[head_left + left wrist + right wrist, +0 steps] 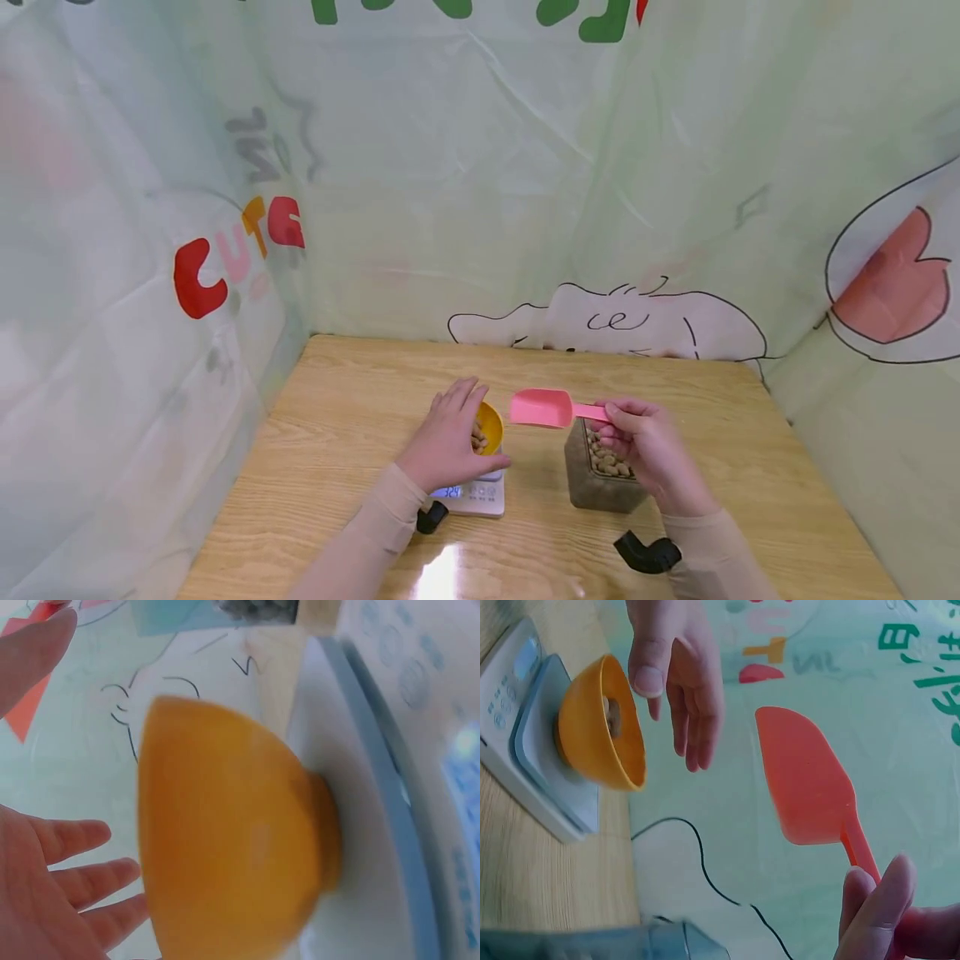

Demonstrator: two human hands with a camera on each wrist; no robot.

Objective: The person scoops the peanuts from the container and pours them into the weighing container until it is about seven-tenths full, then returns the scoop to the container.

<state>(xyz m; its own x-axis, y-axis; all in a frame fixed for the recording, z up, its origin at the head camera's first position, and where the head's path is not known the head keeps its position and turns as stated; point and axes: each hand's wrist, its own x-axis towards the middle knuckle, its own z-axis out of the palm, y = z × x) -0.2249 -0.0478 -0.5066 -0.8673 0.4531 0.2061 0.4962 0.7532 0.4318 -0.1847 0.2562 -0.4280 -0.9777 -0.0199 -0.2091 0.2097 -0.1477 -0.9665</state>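
Observation:
A pink scoop is held by its handle between the thumb and fingers of my right hand. No contents show in it. Beneath that hand stands a dark see-through bin of what look like unshelled peanuts. My left hand hovers beside and over the yellow bowl, fingers spread and thumb apart. Some peanuts lie in the bowl, which sits on a white kitchen scale. In the right wrist view the left hand looks apart from the bowl's rim.
The scale's lit display is partly covered by the left wrist. Wood-grain table extends around the things. A printed curtain hangs along the back and both sides. Black wrist straps hang by the sleeves.

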